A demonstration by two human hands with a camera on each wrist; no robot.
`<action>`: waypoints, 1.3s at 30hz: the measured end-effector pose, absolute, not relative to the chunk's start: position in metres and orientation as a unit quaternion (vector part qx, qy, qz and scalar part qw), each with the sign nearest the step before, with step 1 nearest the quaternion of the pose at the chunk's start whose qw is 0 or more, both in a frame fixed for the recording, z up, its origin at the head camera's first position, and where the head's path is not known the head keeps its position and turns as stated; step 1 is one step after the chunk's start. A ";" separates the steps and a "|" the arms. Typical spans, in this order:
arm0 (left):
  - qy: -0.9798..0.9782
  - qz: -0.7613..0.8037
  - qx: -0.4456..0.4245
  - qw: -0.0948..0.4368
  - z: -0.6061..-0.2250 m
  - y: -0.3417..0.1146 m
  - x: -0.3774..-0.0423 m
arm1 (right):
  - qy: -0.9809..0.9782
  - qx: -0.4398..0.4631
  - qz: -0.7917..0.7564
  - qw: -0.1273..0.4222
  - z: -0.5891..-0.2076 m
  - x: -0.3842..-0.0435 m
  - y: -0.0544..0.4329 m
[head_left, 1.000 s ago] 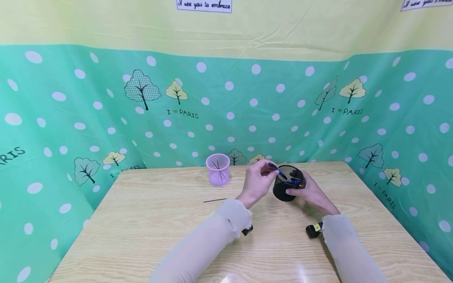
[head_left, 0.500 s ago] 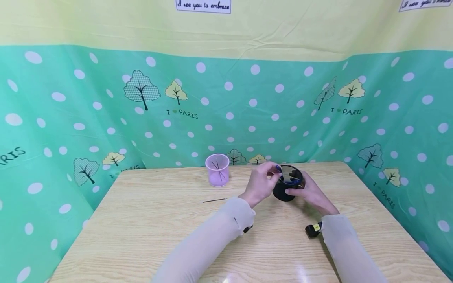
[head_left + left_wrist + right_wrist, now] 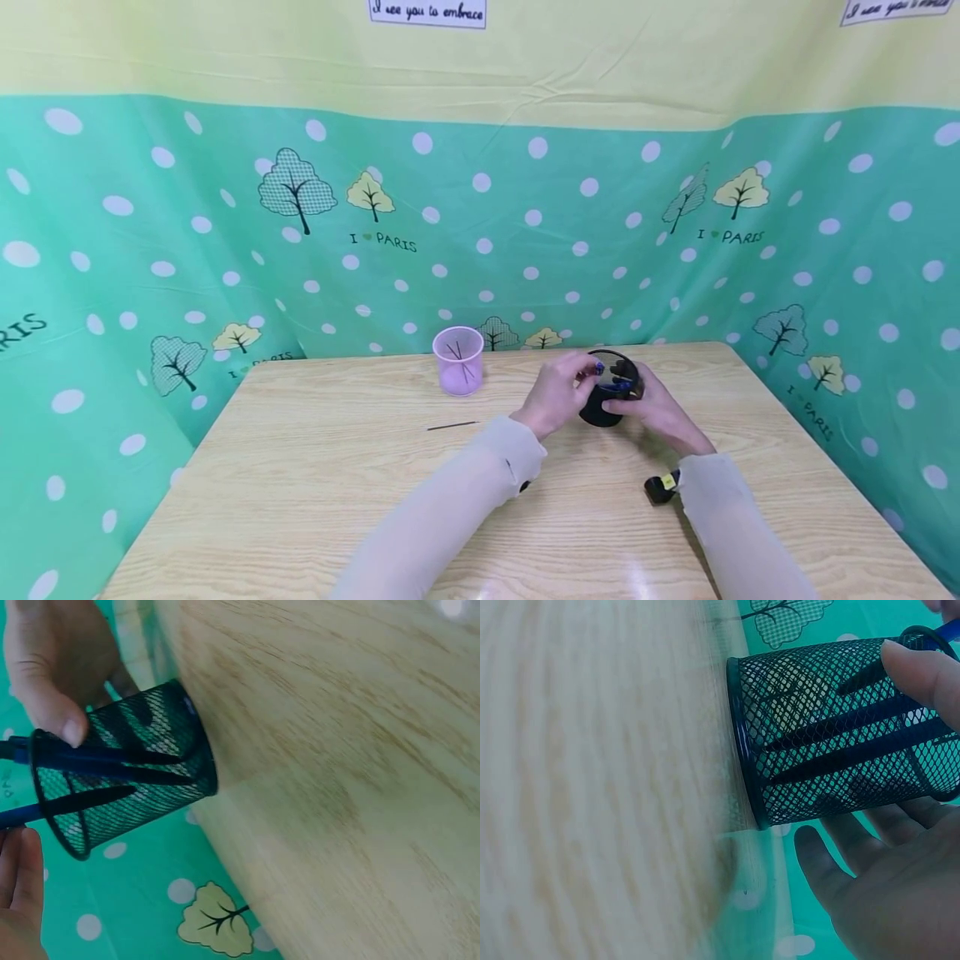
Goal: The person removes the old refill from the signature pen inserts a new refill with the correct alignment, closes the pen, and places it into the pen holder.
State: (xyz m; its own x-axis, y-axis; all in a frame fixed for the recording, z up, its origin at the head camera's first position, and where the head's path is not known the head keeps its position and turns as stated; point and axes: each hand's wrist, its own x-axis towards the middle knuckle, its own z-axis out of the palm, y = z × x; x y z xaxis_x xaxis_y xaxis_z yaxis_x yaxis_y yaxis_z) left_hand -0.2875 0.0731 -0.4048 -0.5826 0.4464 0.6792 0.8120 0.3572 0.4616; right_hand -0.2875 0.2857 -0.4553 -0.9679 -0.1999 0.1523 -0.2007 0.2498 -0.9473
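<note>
Pinched in my left hand (image 3: 557, 392) is a blue pen (image 3: 19, 816), its dark lower end inside the black mesh pen holder (image 3: 139, 799). My right hand (image 3: 663, 410) grips the holder from the right side, thumb across its near wall (image 3: 922, 675). In both wrist views two other blue pens (image 3: 112, 755) show through the mesh, leaning inside with their tips near the base. The pen holder stands upright at the table's back right. Fingers of my left hand hide part of the held pen in the head view.
A purple mesh pen holder (image 3: 459, 375) with several thin black sticks stands left of my hands. Another thin dark stick (image 3: 452, 426) lies on the wooden table (image 3: 322, 483) in front of it. A polka-dot curtain (image 3: 420, 275) hangs behind and beside the table.
My left hand has moved right and slightly down, bringing the tilted pen more upright and lower into the black holder. My right hand keeps its grip on the holder.
</note>
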 end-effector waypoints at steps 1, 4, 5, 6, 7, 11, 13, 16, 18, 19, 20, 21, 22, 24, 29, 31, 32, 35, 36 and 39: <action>-0.796 -0.399 -0.396 0.223 -0.406 0.074 -0.288 | -0.790 0.126 0.600 0.000 -0.455 -0.287 0.286; -0.804 -0.388 -0.393 0.219 -0.408 0.075 -0.289 | -0.790 0.127 0.600 -0.002 -0.456 -0.287 0.286; -0.807 -0.380 -0.393 0.221 -0.409 0.076 -0.290 | -0.789 0.127 0.601 -0.003 -0.456 -0.287 0.286; -0.810 -0.372 -0.394 0.224 -0.410 0.076 -0.290 | -0.790 0.126 0.600 -0.003 -0.456 -0.287 0.286; -0.811 -0.368 -0.395 0.225 -0.411 0.076 -0.290 | -0.790 0.126 0.600 -0.002 -0.456 -0.287 0.285; -0.819 -0.335 -0.398 0.240 -0.413 0.076 -0.292 | -0.791 0.122 0.600 -0.001 -0.455 -0.286 0.285; -0.823 -0.322 -0.399 0.245 -0.414 0.077 -0.293 | -0.790 0.120 0.601 -0.002 -0.454 -0.286 0.284; -0.831 -0.293 -0.400 0.253 -0.415 0.078 -0.294 | -0.791 0.114 0.601 -0.002 -0.452 -0.285 0.283; -0.836 -0.274 -0.400 0.257 -0.416 0.079 -0.294 | -0.791 0.113 0.601 -0.003 -0.452 -0.286 0.282; -0.838 -0.265 -0.400 0.258 -0.416 0.080 -0.295 | -0.792 0.115 0.600 -0.003 -0.452 -0.286 0.282; -0.840 -0.258 -0.400 0.259 -0.417 0.081 -0.295 | -0.793 0.114 0.599 -0.003 -0.452 -0.286 0.281; -0.842 -0.253 -0.400 0.260 -0.417 0.082 -0.295 | -0.795 0.115 0.596 -0.002 -0.452 -0.286 0.281; -0.844 -0.247 -0.399 0.261 -0.418 0.083 -0.295 | -0.796 0.114 0.594 -0.001 -0.452 -0.286 0.281; -0.846 -0.241 -0.397 0.262 -0.418 0.084 -0.295 | -0.799 0.115 0.591 0.000 -0.453 -0.287 0.281; -0.851 -0.230 -0.397 0.257 -0.419 0.086 -0.294 | -0.794 0.128 0.594 0.002 -0.453 -0.286 0.282; -0.853 -0.227 -0.396 0.254 -0.421 0.087 -0.295 | -0.791 0.134 0.597 0.003 -0.454 -0.286 0.282; -0.853 -0.225 -0.395 0.254 -0.421 0.088 -0.295 | -0.790 0.135 0.599 0.003 -0.454 -0.286 0.282; -0.854 -0.220 -0.395 0.256 -0.422 0.088 -0.296 | -0.789 0.134 0.599 0.003 -0.454 -0.286 0.283; -0.855 -0.217 -0.395 0.256 -0.422 0.088 -0.297 | -0.789 0.133 0.599 0.003 -0.453 -0.286 0.283; -0.858 -0.204 -0.395 0.258 -0.422 0.088 -0.297 | -0.791 0.131 0.597 0.004 -0.452 -0.286 0.283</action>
